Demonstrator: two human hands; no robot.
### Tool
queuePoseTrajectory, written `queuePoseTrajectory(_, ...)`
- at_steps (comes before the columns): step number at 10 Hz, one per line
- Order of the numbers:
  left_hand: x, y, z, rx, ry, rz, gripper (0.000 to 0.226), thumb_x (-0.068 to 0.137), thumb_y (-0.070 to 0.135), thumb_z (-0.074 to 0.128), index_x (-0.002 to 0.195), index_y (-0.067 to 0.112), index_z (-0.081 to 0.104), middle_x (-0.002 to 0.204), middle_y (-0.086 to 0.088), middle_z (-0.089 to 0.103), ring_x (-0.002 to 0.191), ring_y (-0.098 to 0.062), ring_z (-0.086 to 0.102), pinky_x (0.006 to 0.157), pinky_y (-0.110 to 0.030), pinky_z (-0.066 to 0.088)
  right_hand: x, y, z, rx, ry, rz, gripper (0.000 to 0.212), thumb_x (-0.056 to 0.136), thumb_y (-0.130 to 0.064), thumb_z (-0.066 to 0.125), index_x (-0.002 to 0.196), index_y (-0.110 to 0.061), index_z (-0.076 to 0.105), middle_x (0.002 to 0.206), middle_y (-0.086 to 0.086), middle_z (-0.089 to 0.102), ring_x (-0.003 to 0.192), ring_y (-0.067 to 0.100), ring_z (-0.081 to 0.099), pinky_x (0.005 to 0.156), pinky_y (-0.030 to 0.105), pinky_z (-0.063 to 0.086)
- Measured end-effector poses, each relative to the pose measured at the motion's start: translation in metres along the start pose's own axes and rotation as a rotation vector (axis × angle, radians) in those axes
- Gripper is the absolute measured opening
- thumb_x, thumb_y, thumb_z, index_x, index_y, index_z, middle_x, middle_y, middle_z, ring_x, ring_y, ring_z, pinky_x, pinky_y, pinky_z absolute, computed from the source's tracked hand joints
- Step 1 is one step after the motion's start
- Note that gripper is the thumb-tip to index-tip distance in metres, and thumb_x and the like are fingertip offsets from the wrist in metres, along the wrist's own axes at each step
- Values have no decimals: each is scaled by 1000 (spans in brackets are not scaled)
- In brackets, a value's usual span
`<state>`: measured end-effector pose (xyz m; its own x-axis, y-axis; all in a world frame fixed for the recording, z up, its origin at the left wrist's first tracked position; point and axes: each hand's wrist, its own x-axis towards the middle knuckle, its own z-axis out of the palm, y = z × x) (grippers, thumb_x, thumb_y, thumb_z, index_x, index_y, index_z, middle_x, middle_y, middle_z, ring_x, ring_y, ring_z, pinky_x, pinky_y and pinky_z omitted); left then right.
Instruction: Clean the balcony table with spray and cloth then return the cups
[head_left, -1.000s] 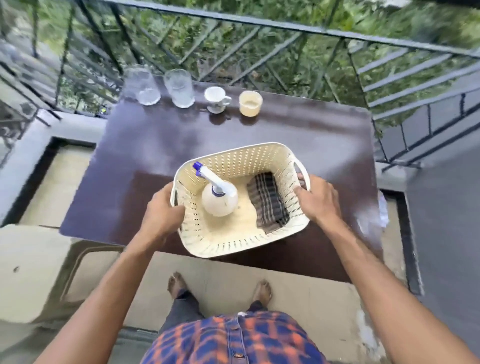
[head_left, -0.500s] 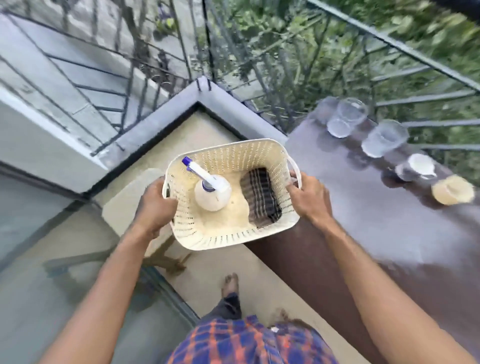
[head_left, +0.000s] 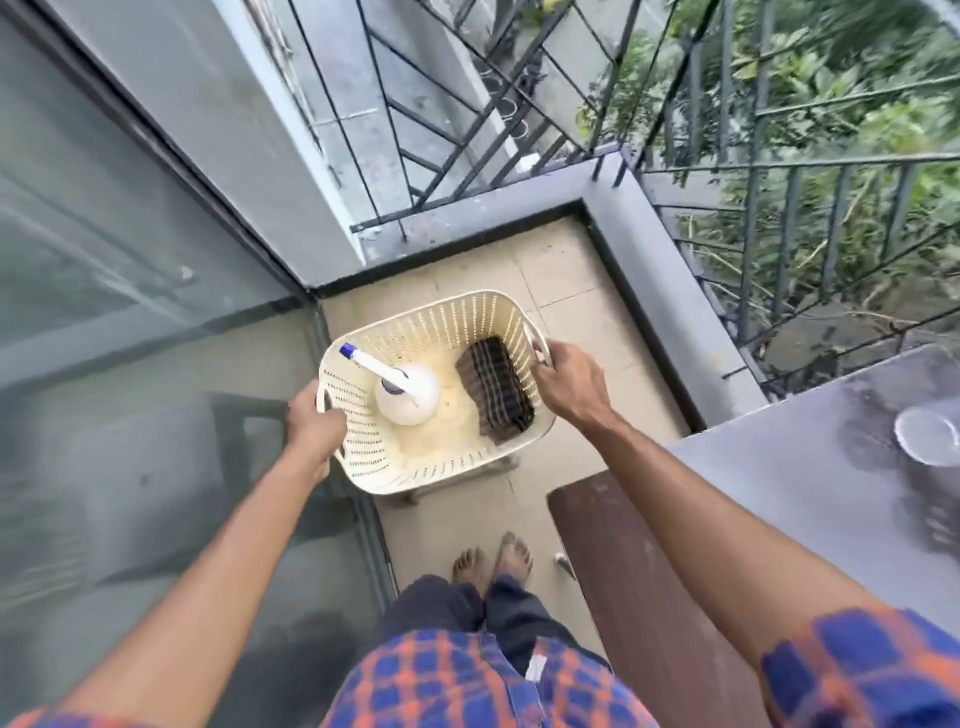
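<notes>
I hold a cream perforated basket (head_left: 387, 467) over the balcony floor, left of the table. My left hand (head_left: 311, 428) grips its left rim and my right hand (head_left: 569, 382) grips its right handle. Inside lie a white spray bottle (head_left: 408, 395) with a blue nozzle tip and a folded dark checked cloth (head_left: 493, 397). The dark brown table (head_left: 779, 493) shows at the right, with one clear glass (head_left: 927, 434) at the frame's edge. The other cups are out of view.
A glass door (head_left: 130, 338) fills the left side. A grey parapet (head_left: 670, 296) with black metal railing (head_left: 779, 182) closes the balcony corner ahead. Something pale pokes out beneath the basket. My bare feet (head_left: 491, 561) stand on the beige tiles.
The basket has been lifted off the table and carried left, now over the floor by the glass door. My view has swung left, so most cups have left the frame.
</notes>
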<state>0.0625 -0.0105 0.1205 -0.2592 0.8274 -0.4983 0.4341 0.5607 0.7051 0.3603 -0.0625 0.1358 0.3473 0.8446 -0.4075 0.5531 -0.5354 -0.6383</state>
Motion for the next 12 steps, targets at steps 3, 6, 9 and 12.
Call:
queuePoseTrajectory(3, 89, -42, 27, 8, 34, -136, 58, 83, -12, 49, 120, 27, 69, 99, 3, 73, 94, -21, 68, 73, -24, 52, 80, 7, 66, 23, -160, 148, 30, 104, -38, 51, 112, -16, 71, 91, 4, 67, 83, 23, 62, 64, 26, 40)
queuePoseTrajectory(6, 166, -76, 39, 139, -2, -181, 61, 84, 2, 58, 128, 43, 62, 109, 12, 75, 100, -20, 71, 93, -45, 58, 129, 21, 112, 70, -204, 240, 28, 96, -41, 62, 118, -29, 74, 108, 2, 77, 98, 22, 69, 81, 32, 52)
queuePoseTrajectory(9, 172, -71, 35, 148, -6, -150, 47, 88, -2, 59, 125, 27, 66, 106, 4, 71, 96, -19, 65, 84, -28, 48, 141, 17, 117, 41, -281, 279, 33, 88, -26, 66, 119, -34, 72, 114, -7, 75, 104, 18, 67, 87, 30, 50)
queuePoseTrajectory(12, 185, 3, 13, 93, 178, 155, 37, 86, 1, 51, 113, 20, 67, 106, 2, 68, 100, -17, 65, 94, -34, 55, 131, 7, 83, 211, -170, 247, 31, 92, -32, 66, 122, -28, 71, 114, -2, 74, 103, 16, 69, 90, 35, 55)
